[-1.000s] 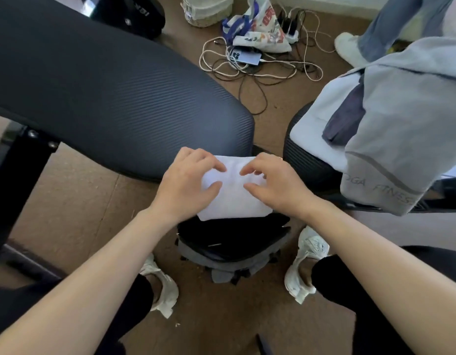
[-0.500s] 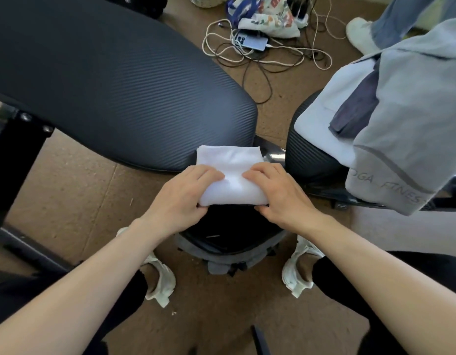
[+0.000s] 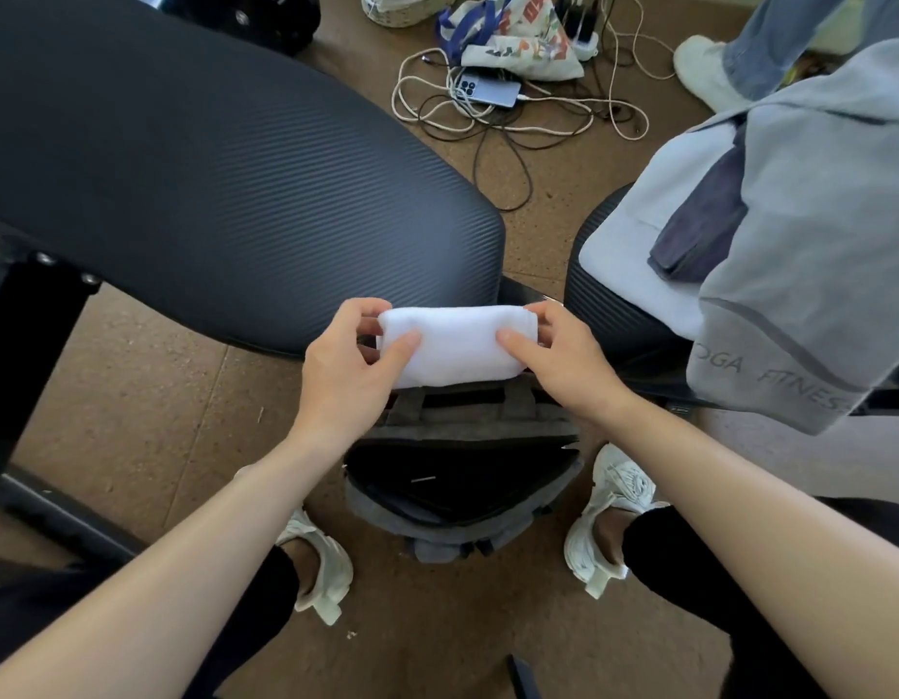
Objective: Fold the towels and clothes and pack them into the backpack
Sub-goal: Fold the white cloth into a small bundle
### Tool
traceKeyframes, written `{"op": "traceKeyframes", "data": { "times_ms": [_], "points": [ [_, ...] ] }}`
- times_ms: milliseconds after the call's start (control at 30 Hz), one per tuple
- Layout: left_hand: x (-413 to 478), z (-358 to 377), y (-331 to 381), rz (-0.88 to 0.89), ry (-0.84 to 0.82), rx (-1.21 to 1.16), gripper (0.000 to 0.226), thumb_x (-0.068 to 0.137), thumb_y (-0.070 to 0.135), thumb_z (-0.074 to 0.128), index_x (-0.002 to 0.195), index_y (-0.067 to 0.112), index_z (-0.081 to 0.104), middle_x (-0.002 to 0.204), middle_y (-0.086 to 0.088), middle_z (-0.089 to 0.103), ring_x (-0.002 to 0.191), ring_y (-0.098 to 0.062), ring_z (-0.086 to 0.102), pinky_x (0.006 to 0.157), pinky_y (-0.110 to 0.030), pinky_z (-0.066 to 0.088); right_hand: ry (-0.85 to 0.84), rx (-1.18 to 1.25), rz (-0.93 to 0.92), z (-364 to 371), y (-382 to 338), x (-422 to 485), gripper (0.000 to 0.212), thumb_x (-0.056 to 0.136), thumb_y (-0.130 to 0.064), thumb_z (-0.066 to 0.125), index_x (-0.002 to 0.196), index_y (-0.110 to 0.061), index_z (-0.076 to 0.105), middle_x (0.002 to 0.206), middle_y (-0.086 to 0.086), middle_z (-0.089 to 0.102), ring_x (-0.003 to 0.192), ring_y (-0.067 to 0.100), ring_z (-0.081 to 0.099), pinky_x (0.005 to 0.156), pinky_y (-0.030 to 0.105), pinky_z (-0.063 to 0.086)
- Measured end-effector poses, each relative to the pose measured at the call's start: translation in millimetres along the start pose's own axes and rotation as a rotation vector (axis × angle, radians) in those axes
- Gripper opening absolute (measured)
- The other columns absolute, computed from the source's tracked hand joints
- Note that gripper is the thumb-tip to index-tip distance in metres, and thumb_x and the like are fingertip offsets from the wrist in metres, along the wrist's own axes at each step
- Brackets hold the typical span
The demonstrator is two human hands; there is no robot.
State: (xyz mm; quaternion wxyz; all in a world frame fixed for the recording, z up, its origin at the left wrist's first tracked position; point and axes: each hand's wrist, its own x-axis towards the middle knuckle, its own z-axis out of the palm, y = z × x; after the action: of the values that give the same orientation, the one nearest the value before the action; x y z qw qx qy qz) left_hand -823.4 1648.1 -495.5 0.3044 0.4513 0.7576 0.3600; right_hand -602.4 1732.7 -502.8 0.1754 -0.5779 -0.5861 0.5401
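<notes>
A view looking down from a person's head at their two bare arms reaching forward. Both hands hold a white folded towel [image 3: 455,343] by its ends: the left hand [image 3: 344,368] has its fingers curled round the left end with the thumb pressed on the front, and the right hand [image 3: 558,353] grips the right end the same way. The towel hangs in the air just beyond and above an open grey backpack [image 3: 462,476], which stands on the brown floor [image 3: 149,396] between the person's feet in pale shoes [image 3: 608,517]. The backpack's dark inside faces up. To the far left is a large black ribbed cushion [image 3: 235,184]. To the right, a grey cloth with printed lettering [image 3: 810,274] and a darker folded cloth [image 3: 704,234] lie piled on a black seat [image 3: 608,305]. Far off, a phone [image 3: 487,90] and tangled cables [image 3: 513,118] lie on the floor.
</notes>
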Motion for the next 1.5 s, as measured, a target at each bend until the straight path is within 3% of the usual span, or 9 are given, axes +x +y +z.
{"op": "traceKeyframes", "data": {
  "times_ms": [267, 467, 633, 733, 967, 1133, 1233, 1367, 1500],
  "points": [
    [0.5, 1.9, 7.5, -0.072, -0.041, 0.598, 0.051, 0.094, 0.072, 0.04, 0.107, 0.023, 0.048, 0.096, -0.009, 0.073, 0.095, -0.042, 0.066, 0.076, -0.046, 0.044, -0.041, 0.009, 0.146, 14.8, -2.0, 19.6, 0.04, 0.101, -0.047, 0.055, 0.125, -0.016, 0.06, 0.12, -0.001, 0.066, 0.108, 0.014, 0.062, 0.088, 0.03, 0.053],
    [4.6, -1.1, 10.5, -0.296, -0.111, 0.12, 0.049, 0.088, 0.062, 0.065, 0.115, 0.024, 0.05, 0.092, 0.007, 0.065, 0.102, -0.026, 0.063, 0.09, -0.043, 0.049, -0.144, 0.094, 0.234, 19.7, 0.0, 27.2, 0.049, 0.103, -0.047, 0.049, 0.145, -0.021, 0.047, 0.134, -0.004, 0.06, 0.12, 0.013, 0.058, 0.097, 0.029, 0.045],
    [7.0, 1.7, 9.9, -0.395, -0.055, -0.344, 0.077, 0.055, 0.062, 0.087, 0.115, 0.025, 0.057, 0.106, -0.005, 0.074, 0.099, -0.022, 0.073, 0.095, -0.05, 0.058, -0.029, 0.291, 0.115, 15.1, -8.9, 22.7, 0.03, 0.1, -0.017, 0.06, 0.13, -0.013, 0.058, 0.116, 0.001, 0.066, 0.108, 0.019, 0.063, 0.083, 0.028, 0.052],
    [15.7, -9.1, 12.7, -0.345, -0.236, -0.574, 0.066, 0.056, 0.039, 0.088, 0.112, 0.009, 0.072, 0.111, -0.012, 0.077, 0.104, -0.03, 0.073, 0.102, -0.051, 0.055, -0.089, 0.342, 0.024, 2.7, -17.5, 17.3, 0.052, 0.081, -0.012, 0.072, 0.132, -0.012, 0.062, 0.121, 0.01, 0.07, 0.108, 0.027, 0.067, 0.087, 0.038, 0.055],
    [13.2, -23.0, 7.1, 0.003, -0.471, -0.646, 0.061, 0.06, 0.02, 0.083, 0.117, 0.01, 0.065, 0.105, -0.007, 0.069, 0.098, -0.019, 0.064, 0.083, -0.033, 0.055, -0.257, -0.139, -0.209, -14.4, -31.0, -5.6, 0.089, 0.065, -0.023, 0.073, 0.15, -0.024, 0.045, 0.131, -0.005, 0.059, 0.107, -0.008, 0.059, 0.088, 0.012, 0.046],
    [10.7, -25.3, 14.3, 0.194, -0.404, -0.403, 0.042, 0.068, 0.009, 0.077, 0.109, 0.008, 0.068, 0.098, -0.003, 0.071, 0.088, -0.012, 0.065, 0.077, -0.028, 0.052, -0.116, -0.648, -0.51, -7.5, -38.0, -19.9, 0.138, 0.052, -0.063, 0.083, 0.163, -0.028, 0.007, 0.159, -0.003, 0.023, 0.147, 0.017, 0.024, 0.114, 0.039, 0.024],
    [7.3, -25.6, 18.1, 0.209, -0.505, -0.441, 0.036, 0.07, 0.006, 0.073, 0.106, 0.007, 0.068, 0.095, -0.006, 0.07, 0.088, -0.013, 0.064, 0.076, -0.03, 0.051, -0.266, -0.71, -0.557, 6.5, -52.3, -32.2, 0.147, 0.051, -0.059, 0.093, 0.162, -0.03, 0.001, 0.158, -0.013, 0.026, 0.145, 0.002, 0.016, 0.119, 0.03, 0.012],
    [8.2, -26.7, 15.4, 0.152, -0.495, -0.556, 0.045, 0.069, 0.009, 0.067, 0.114, 0.003, 0.067, 0.108, -0.019, 0.07, 0.102, -0.026, 0.066, 0.086, -0.041, 0.052, -0.411, -0.41, -0.302, 16.4, -54.3, -31.5, 0.102, 0.061, -0.046, 0.095, 0.148, -0.035, 0.043, 0.132, -0.015, 0.062, 0.119, 0.004, 0.056, 0.106, 0.04, 0.048],
    [9.7, -25.3, 11.8, 0.024, -0.388, -0.636, 0.059, 0.072, 0.032, 0.072, 0.127, 0.011, 0.065, 0.12, -0.012, 0.068, 0.112, -0.027, 0.063, 0.094, -0.048, 0.05, -0.422, -0.218, -0.258, 14.3, -49.6, -28.7, 0.034, 0.087, -0.04, 0.078, 0.109, -0.016, 0.07, 0.101, 0.004, 0.075, 0.094, 0.019, 0.071, 0.084, 0.049, 0.057]
  ]
}}
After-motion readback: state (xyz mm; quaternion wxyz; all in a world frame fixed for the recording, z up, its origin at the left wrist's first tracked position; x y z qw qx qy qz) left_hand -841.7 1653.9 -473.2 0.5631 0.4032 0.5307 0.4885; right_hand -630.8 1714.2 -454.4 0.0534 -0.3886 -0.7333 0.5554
